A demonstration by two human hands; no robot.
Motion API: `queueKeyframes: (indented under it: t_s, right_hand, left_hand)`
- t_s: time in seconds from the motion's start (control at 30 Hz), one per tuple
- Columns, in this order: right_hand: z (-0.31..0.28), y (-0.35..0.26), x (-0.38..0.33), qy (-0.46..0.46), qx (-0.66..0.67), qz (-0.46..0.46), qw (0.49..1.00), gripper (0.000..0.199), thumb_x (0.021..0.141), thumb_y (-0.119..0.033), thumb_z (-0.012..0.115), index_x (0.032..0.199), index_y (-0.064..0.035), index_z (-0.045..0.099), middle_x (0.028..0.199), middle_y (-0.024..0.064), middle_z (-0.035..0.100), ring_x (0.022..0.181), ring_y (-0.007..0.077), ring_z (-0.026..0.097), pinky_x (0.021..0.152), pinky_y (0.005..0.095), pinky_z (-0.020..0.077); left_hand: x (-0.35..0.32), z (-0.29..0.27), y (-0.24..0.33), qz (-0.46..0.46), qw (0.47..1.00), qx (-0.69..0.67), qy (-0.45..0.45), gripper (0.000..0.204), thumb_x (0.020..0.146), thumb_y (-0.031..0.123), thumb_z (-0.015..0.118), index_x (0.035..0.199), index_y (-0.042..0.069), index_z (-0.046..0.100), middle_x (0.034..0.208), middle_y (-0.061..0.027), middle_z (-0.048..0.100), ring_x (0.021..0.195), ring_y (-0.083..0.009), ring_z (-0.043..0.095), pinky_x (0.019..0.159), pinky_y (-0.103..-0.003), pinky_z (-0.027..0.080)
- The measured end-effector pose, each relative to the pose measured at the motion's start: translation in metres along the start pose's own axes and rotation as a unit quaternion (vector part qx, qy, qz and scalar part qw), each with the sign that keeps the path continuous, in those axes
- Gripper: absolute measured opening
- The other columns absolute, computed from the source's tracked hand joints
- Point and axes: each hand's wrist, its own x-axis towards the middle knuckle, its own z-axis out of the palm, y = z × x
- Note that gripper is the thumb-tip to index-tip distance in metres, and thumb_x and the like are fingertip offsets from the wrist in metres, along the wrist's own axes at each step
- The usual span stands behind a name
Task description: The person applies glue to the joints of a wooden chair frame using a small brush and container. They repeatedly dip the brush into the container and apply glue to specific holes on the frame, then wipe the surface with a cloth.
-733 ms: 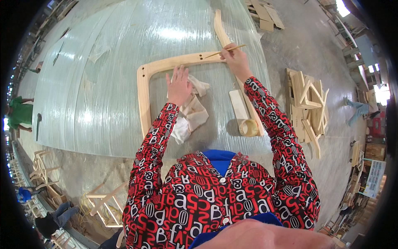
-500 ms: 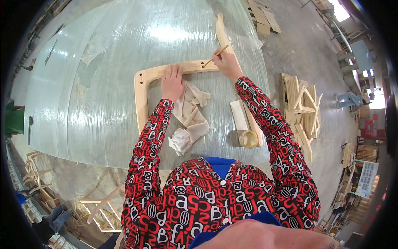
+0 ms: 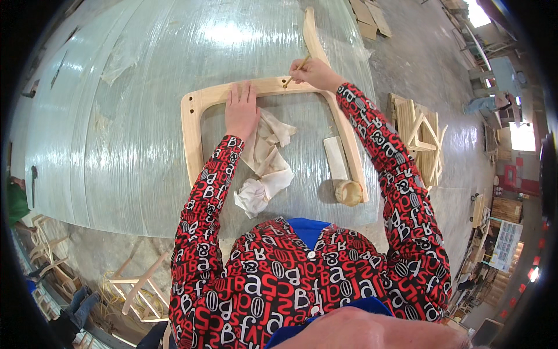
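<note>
A pale wooden U-shaped frame point(image 3: 192, 131) lies flat on a table wrapped in clear plastic film point(image 3: 116, 116). My left hand point(image 3: 241, 110) presses flat on the frame's far rail, fingers spread. My right hand point(image 3: 314, 72) grips a thin wooden stick point(image 3: 295, 71) whose tip touches the rail near the frame's right corner. A crumpled white rag point(image 3: 264, 168) lies inside the frame, just below my left hand. Both sleeves are red with black and white letters.
A small round pot of yellowish paste point(image 3: 349, 192) and a flat pale block point(image 3: 336, 158) sit beside the frame's right leg. A curved wooden piece point(image 3: 311, 32) lies beyond the frame. Stacked wooden frames point(image 3: 421, 139) stand on the floor to the right, more at lower left point(image 3: 136, 288).
The stick tip in my right hand has shifted along the far rail near the corner. My left hand stays pressed on the rail; the view has tilted slightly.
</note>
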Motion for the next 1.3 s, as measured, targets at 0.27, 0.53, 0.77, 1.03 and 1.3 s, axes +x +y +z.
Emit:
queueKeyframes:
  t_s: [0.27, 0.53, 0.77, 1.03, 1.3]
  right_hand:
    - [-0.009, -0.010, 0.009, 0.002, -0.128, -0.046, 0.991, 0.032, 0.090, -0.027, 0.054, 0.092, 0.0033, 0.062, 0.071, 0.0160, 0.063, 0.067, 0.0291, 0.062, 0.065, 0.0358, 0.0478]
    - [0.020, 0.009, 0.001, 0.183, -0.119, 0.025, 0.976, 0.034, 0.086, -0.027, 0.055, 0.080, 0.0051, 0.063, 0.072, 0.0255, 0.060, 0.069, 0.0418, 0.060, 0.064, 0.0479, 0.0466]
    - [0.044, 0.021, -0.007, 0.298, -0.052, 0.062, 0.951, 0.033, 0.087, -0.026, 0.052, 0.077, 0.0040, 0.060, 0.070, 0.0253, 0.060, 0.070, 0.0417, 0.060, 0.065, 0.0480, 0.0470]
    - [0.075, 0.025, -0.023, 0.353, 0.016, 0.046, 0.934, 0.022, 0.089, -0.020, 0.056, 0.081, 0.0003, 0.054, 0.063, 0.0210, 0.058, 0.063, 0.0390, 0.060, 0.056, 0.0427, 0.0458]
    - [0.071, 0.020, -0.020, 0.346, -0.026, 0.005, 0.938, 0.025, 0.090, -0.023, 0.056, 0.082, 0.0009, 0.057, 0.062, 0.0201, 0.057, 0.062, 0.0389, 0.059, 0.055, 0.0416, 0.0457]
  left_hand:
    - [0.003, -0.008, 0.001, 0.012, 1.000, -0.006, 0.002, 0.063, 0.078, 0.022, 0.063, 0.134, 0.005, 0.042, 0.144, -0.0124, 0.038, 0.133, -0.0374, 0.032, 0.110, -0.046, 0.026]
    - [0.002, -0.007, 0.005, 0.003, 1.000, -0.002, -0.016, 0.063, 0.078, 0.023, 0.063, 0.135, 0.005, 0.042, 0.144, -0.0119, 0.038, 0.134, -0.0368, 0.031, 0.110, -0.045, 0.025]
    - [0.002, 0.001, 0.005, 0.005, 1.000, 0.006, -0.029, 0.062, 0.081, 0.024, 0.060, 0.136, 0.004, 0.041, 0.145, -0.0111, 0.036, 0.134, -0.0372, 0.030, 0.112, -0.045, 0.021]
    - [0.003, 0.005, 0.009, 0.008, 0.999, 0.027, -0.041, 0.063, 0.082, 0.027, 0.059, 0.137, 0.004, 0.039, 0.146, -0.0114, 0.035, 0.134, -0.0376, 0.030, 0.112, -0.045, 0.022]
    - [0.004, 0.007, 0.016, 0.005, 0.999, 0.013, -0.030, 0.062, 0.081, 0.023, 0.060, 0.137, 0.004, 0.040, 0.145, -0.0125, 0.036, 0.133, -0.0387, 0.032, 0.111, -0.045, 0.023]
